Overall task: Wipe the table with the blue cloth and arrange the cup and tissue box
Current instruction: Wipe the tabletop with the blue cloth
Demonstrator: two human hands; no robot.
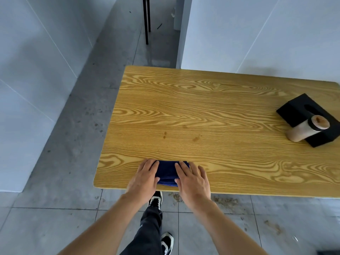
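Both hands lie flat, fingers spread: the left hand (145, 176) and right hand (191, 178) press the folded dark-blue cloth (167, 173) against the near edge of the yellow wood-grain table (184, 111), likely to keep it bunched for wiping. Well apart, at far right, a tan cup (305, 130) stands just before the black tissue box (298, 109).

One surface (202, 111). One blue cloth (166, 173). One cup (307, 130). One tissue box (294, 111). Two hands: left hand (144, 176), right hand (192, 179). Two shoes.
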